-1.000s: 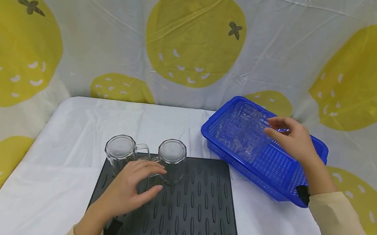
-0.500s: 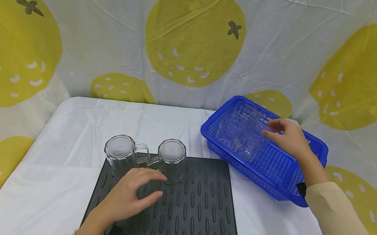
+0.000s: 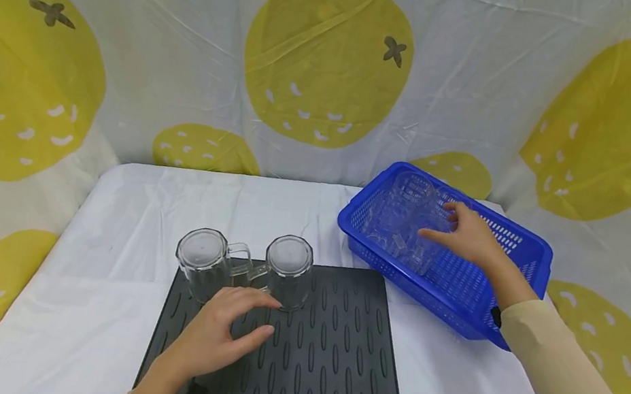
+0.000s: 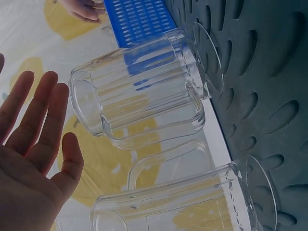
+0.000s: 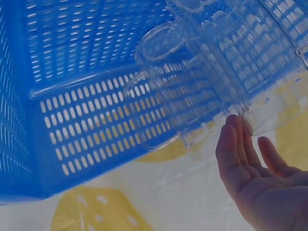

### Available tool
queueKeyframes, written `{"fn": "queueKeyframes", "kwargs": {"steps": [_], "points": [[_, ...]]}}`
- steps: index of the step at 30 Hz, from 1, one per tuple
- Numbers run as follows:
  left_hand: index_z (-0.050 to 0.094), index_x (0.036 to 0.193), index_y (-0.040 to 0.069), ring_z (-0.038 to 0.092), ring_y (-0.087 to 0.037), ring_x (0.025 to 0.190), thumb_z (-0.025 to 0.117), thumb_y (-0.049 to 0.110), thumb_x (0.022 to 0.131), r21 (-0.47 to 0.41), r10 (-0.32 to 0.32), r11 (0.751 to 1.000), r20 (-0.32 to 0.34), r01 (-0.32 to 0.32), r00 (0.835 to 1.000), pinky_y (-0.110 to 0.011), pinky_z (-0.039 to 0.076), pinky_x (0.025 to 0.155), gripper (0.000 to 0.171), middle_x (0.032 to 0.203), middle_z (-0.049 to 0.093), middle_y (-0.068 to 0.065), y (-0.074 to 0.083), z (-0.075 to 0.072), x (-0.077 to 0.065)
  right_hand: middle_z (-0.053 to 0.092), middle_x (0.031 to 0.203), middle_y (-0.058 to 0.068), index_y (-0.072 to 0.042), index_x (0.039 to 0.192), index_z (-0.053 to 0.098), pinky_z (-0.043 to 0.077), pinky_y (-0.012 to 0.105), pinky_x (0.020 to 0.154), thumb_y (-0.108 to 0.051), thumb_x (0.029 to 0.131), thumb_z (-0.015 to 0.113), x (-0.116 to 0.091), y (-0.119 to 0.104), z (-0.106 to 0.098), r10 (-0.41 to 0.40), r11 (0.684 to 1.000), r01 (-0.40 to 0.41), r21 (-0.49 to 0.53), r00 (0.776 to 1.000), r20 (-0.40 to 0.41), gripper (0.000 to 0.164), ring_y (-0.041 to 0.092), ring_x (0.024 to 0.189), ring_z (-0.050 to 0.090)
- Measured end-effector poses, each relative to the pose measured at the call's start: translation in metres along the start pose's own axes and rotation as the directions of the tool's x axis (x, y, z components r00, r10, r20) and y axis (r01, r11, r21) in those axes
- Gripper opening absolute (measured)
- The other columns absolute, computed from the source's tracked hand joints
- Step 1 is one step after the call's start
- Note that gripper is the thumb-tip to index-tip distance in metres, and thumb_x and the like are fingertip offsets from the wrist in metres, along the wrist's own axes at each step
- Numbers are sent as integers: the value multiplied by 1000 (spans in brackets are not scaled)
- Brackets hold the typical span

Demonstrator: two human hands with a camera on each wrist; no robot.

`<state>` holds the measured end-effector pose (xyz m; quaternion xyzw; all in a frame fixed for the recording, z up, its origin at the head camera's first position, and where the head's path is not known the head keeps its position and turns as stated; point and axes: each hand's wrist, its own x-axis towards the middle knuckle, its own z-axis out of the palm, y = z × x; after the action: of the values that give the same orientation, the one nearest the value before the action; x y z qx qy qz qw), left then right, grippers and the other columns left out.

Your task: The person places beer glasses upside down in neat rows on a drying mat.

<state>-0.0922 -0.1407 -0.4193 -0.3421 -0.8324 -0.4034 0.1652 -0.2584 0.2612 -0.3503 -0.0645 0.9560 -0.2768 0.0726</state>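
Note:
Over the near-left part of the black ridged mat (image 3: 320,363), my left hand (image 3: 216,333) hovers with thumb and fingers spread, holding nothing. Two clear glass mugs, a left one (image 3: 202,251) and a right one (image 3: 290,258), stand upside down at the mat's far edge, their handles facing each other. In the left wrist view the fingers (image 4: 41,120) are beside a mug (image 4: 139,86). My right hand (image 3: 467,236) reaches into the blue basket (image 3: 429,298), fingers loosely bent, fingertips right at the clear glass mugs (image 3: 400,228) lying in it. The right wrist view shows these fingertips (image 5: 233,122) by a mug's edge.
A white cloth (image 3: 115,248) covers the table under mat and basket. Behind it hangs a white curtain (image 3: 189,53) with yellow fruit prints. The basket stands at the back right, beyond the mat's far right corner.
My right hand has moved left and slightly inward over the basket towards the mugs, its thumb and fingers spreading wider. My left hand has shifted slightly towards me.

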Motion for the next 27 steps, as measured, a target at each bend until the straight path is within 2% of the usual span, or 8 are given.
{"fn": "queueKeyframes", "kwargs": {"steps": [6, 16, 27], "points": [[59, 115, 23, 53, -12, 107, 66, 21, 86, -15, -1, 1000, 2, 1, 1000, -38, 39, 89, 30, 113, 59, 9, 0, 1, 0, 33, 135, 32, 3, 142, 20, 36, 62, 88, -54, 76, 67, 4, -2, 6, -10, 999, 9, -41, 1000, -25, 100, 48, 120, 35], [59, 115, 22, 53, -13, 107, 66, 21, 86, -10, -13, 1000, 1, 13, 1000, -39, 39, 89, 30, 113, 59, 8, 1, 2, -2, 33, 135, 30, 2, 142, 21, 38, 61, 87, -49, 75, 71, 4, -5, 8, 7, 1000, -9, -29, 998, -61, 98, 47, 119, 36], [60, 115, 23, 53, -10, 104, 65, 22, 87, -7, -40, 999, 2, 40, 999, -38, 39, 88, 28, 112, 60, 11, 1, 1, -3, 38, 131, 30, -1, 142, 24, 40, 60, 84, -51, 73, 72, -13, -11, -4, 3, 1000, -4, -6, 992, -124, 98, 46, 115, 40]]}}
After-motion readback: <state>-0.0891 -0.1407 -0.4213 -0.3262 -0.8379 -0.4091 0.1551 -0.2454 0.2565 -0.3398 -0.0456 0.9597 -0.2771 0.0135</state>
